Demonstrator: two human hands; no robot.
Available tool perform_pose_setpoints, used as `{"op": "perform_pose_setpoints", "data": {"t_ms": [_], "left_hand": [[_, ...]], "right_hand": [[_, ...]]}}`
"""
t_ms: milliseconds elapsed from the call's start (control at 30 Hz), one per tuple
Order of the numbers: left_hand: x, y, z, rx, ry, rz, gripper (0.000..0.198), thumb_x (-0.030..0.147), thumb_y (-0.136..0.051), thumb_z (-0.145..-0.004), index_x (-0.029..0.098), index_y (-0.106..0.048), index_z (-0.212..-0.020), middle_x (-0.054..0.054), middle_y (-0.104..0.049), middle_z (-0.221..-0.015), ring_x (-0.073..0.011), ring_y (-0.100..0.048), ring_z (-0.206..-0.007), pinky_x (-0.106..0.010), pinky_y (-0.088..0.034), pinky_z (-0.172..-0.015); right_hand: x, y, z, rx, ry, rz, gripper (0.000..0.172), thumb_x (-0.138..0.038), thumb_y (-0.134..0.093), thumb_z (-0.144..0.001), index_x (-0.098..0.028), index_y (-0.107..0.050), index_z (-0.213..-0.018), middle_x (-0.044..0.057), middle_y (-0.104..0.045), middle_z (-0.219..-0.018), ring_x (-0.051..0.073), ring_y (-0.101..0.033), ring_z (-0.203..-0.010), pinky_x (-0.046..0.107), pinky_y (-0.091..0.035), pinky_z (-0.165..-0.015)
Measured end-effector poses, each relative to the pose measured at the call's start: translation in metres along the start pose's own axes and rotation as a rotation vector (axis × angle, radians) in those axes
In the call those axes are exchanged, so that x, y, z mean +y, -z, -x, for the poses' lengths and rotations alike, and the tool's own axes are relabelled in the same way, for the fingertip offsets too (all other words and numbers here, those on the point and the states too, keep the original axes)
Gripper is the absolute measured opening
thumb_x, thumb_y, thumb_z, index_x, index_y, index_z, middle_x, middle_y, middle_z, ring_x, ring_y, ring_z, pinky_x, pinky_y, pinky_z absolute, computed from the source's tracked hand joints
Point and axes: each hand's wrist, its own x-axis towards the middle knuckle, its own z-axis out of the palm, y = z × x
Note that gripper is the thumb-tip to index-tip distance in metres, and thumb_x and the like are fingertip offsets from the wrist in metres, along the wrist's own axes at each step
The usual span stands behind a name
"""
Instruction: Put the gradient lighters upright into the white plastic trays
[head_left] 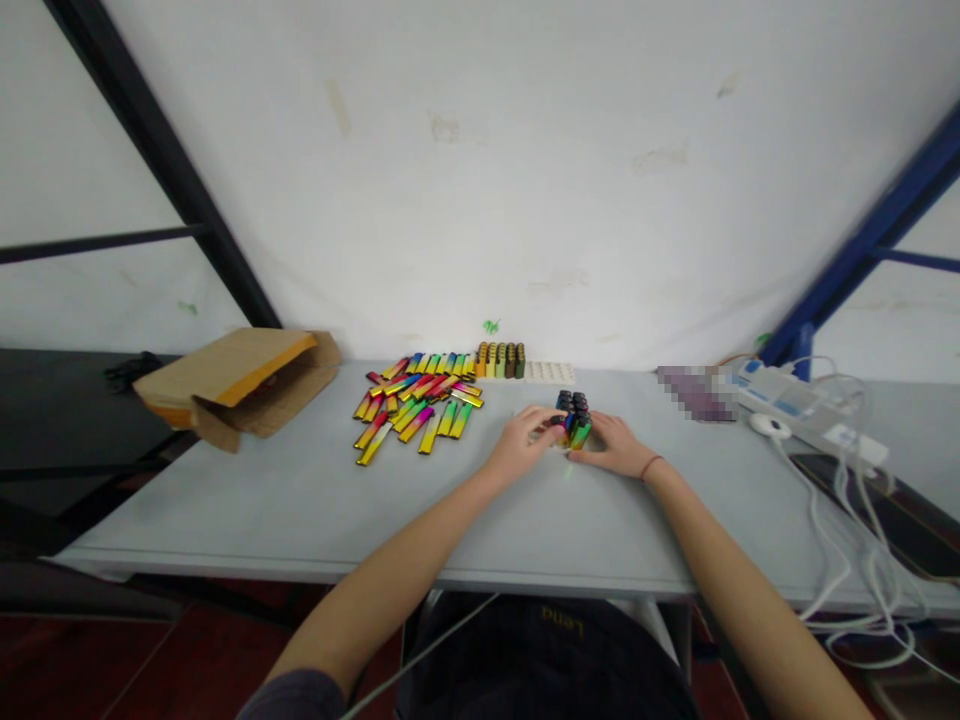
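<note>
Fingers point(546, 423) closed round upright lighter bundle point(574, 414) | left hand point(525, 438), right hand point(616, 446) flank it | probably stops it toppling

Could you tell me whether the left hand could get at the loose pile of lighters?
Probably yes: the left hand sits by the upright cluster, and the pile lies just to its left with only bare table between.

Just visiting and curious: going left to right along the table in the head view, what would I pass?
Brown cardboard box, pile of rainbow-coloured flat bars, dark-topped rainbow bundle, white power strip.
</note>
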Motion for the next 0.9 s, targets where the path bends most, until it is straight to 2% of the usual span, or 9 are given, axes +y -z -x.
{"op": "perform_pose_setpoints", "data": {"t_ms": [100,233,400,467,567,667,733,800,900], "left_hand": [[-0.006,-0.001,-0.001,-0.025,0.007,-0.037,0.021,0.030,-0.065,-0.087,0.023,-0.074,-0.106,-0.008,-0.070,-0.103,-0.0198,-0.066,-0.095,-0.032,-0.055,-0.087],[-0.008,-0.001,-0.002,-0.023,0.029,-0.075,0.030,0.029,-0.066,-0.087,0.025,-0.068,-0.117,-0.006,-0.073,-0.107,-0.0206,-0.068,-0.096,-0.035,-0.055,-0.091],[-0.003,0.001,0.000,-0.040,-0.075,-0.232,0.021,0.032,-0.060,-0.092,0.024,-0.069,-0.109,-0.007,-0.073,-0.106,-0.0222,-0.068,-0.099,-0.037,-0.051,-0.096],[0.002,0.004,0.000,-0.068,-0.122,-0.254,0.023,0.032,-0.056,-0.094,0.024,-0.070,-0.110,-0.008,-0.072,-0.110,-0.0223,-0.066,-0.104,-0.036,-0.048,-0.099],[0.006,0.015,-0.004,-0.046,-0.116,-0.277,0.023,0.030,-0.058,-0.093,0.026,-0.072,-0.109,-0.008,-0.072,-0.108,-0.0229,-0.065,-0.104,-0.035,-0.046,-0.100],[0.006,0.037,-0.010,0.144,0.004,-0.423,0.015,0.026,-0.060,-0.090,0.024,-0.075,-0.092,-0.009,-0.072,-0.095,-0.0252,-0.063,-0.096,-0.037,-0.044,-0.100],[0.004,0.055,-0.012,0.236,0.112,-0.609,0.018,0.023,-0.057,-0.092,0.023,-0.074,-0.090,-0.011,-0.072,-0.097,-0.0280,-0.061,-0.100,-0.042,-0.041,-0.102],[0.004,0.072,-0.012,0.240,0.228,-0.859,0.024,0.022,-0.050,-0.094,0.021,-0.074,-0.097,-0.015,-0.071,-0.108,-0.0328,-0.056,-0.111,-0.048,-0.040,-0.101],[0.005,0.088,-0.008,0.172,0.422,-1.134,0.024,0.027,-0.055,-0.092,0.020,-0.075,-0.103,-0.019,-0.063,-0.129,-0.0400,-0.048,-0.124,-0.055,-0.041,-0.098]], "right_hand": [[0.001,-0.001,0.000,0.005,0.000,0.000,0.070,-0.066,-0.066,-0.079,-0.022,-0.059,-0.132,0.014,-0.065,-0.132,0.036,-0.059,-0.120,0.053,-0.043,-0.104],[0.003,-0.002,0.000,0.015,-0.003,0.003,0.070,-0.068,-0.065,-0.079,-0.022,-0.060,-0.131,0.015,-0.065,-0.132,0.036,-0.059,-0.120,0.053,-0.044,-0.103],[0.003,-0.001,0.000,0.004,0.007,0.006,0.069,-0.069,-0.064,-0.080,-0.021,-0.059,-0.130,0.014,-0.065,-0.131,0.036,-0.060,-0.120,0.053,-0.044,-0.103],[0.003,0.000,0.000,0.000,0.000,0.006,0.070,-0.069,-0.064,-0.079,-0.021,-0.059,-0.131,0.015,-0.065,-0.131,0.036,-0.059,-0.120,0.052,-0.044,-0.104],[0.003,0.000,0.000,0.000,-0.003,0.000,0.072,-0.069,-0.065,-0.079,-0.020,-0.059,-0.132,0.015,-0.064,-0.133,0.036,-0.058,-0.123,0.052,-0.043,-0.104],[0.002,0.001,0.000,-0.004,-0.002,-0.007,0.071,-0.069,-0.065,-0.079,-0.021,-0.059,-0.132,0.015,-0.063,-0.135,0.037,-0.057,-0.124,0.053,-0.043,-0.104],[0.002,0.001,0.000,-0.016,-0.003,-0.009,0.070,-0.069,-0.064,-0.079,-0.021,-0.060,-0.130,0.014,-0.063,-0.134,0.037,-0.058,-0.122,0.052,-0.044,-0.103],[0.001,0.002,0.000,-0.024,-0.006,-0.006,0.069,-0.069,-0.064,-0.080,-0.021,-0.060,-0.128,0.015,-0.064,-0.133,0.036,-0.058,-0.121,0.052,-0.044,-0.103],[0.000,0.003,0.000,-0.033,-0.012,0.001,0.069,-0.070,-0.063,-0.080,-0.019,-0.060,-0.127,0.015,-0.063,-0.133,0.036,-0.058,-0.121,0.052,-0.043,-0.104]]}}
